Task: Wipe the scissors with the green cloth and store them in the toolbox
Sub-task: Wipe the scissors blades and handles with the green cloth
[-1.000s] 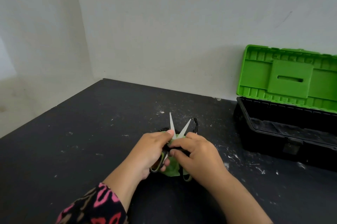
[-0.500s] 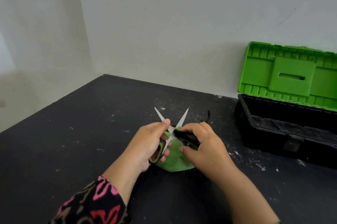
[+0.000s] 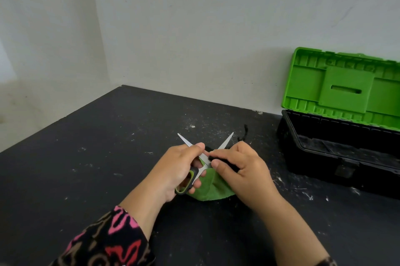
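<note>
The scissors (image 3: 226,142) are spread wide, their two silver blades pointing away from me in a V above the black table. My left hand (image 3: 179,170) grips one black-and-green handle, with its thumb on the left blade. My right hand (image 3: 240,170) curls round the other black handle near the pivot. The green cloth (image 3: 211,189) lies crumpled under and between both hands, partly hidden by them. The toolbox (image 3: 337,157) stands at the right with its green lid (image 3: 344,88) raised against the wall.
The black table (image 3: 86,168) is speckled with white flecks. A short black cord or strap (image 3: 245,131) lies just beyond my right hand. White walls close off the back and left. The table's left edge runs diagonally.
The scissor blades have spread much wider apart. More of the green cloth shows below my hands than a second ago.
</note>
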Action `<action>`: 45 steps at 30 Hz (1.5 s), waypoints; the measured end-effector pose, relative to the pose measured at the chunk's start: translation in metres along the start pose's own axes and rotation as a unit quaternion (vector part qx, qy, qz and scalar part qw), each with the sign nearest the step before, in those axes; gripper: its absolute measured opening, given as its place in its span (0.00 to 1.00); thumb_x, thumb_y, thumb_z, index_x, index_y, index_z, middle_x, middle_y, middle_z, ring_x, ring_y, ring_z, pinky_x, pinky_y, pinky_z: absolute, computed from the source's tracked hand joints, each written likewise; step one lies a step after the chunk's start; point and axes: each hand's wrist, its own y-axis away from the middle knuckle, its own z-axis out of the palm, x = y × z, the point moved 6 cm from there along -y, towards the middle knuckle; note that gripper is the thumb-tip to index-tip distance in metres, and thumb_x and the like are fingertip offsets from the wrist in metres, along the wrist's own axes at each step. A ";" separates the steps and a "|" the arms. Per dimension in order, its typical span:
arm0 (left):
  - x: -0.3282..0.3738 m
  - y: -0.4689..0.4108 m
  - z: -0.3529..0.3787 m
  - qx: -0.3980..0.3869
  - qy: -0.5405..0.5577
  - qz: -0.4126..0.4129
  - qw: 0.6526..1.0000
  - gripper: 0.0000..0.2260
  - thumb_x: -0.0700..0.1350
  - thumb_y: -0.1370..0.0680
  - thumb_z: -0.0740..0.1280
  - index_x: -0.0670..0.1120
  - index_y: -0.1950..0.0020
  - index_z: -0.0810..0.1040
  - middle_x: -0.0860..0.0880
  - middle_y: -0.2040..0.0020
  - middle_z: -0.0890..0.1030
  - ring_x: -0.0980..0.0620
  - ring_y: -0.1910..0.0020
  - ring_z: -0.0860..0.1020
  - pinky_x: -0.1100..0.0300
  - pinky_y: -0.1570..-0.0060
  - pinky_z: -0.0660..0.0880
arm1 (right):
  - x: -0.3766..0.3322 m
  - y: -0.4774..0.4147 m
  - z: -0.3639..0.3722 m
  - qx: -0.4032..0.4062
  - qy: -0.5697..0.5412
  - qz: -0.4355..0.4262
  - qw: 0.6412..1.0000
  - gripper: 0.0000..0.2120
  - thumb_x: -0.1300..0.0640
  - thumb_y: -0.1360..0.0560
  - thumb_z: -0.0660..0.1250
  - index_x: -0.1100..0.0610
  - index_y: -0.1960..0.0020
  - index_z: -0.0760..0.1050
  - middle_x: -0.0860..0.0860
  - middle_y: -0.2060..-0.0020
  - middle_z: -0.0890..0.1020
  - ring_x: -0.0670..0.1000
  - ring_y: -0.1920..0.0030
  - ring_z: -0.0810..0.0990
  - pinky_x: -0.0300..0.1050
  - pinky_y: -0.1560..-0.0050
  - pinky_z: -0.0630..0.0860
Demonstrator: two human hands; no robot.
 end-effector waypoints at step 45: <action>0.001 -0.009 -0.019 0.105 0.143 0.028 0.984 0.16 0.51 0.19 0.60 0.40 0.52 0.79 0.45 0.72 0.77 0.50 0.79 0.73 0.62 0.80 0.68 | 0.043 0.000 -0.052 0.241 -0.069 0.172 0.952 0.07 0.54 0.26 0.67 0.43 0.58 0.78 0.45 0.54 0.80 0.41 0.54 0.77 0.38 0.50 0.73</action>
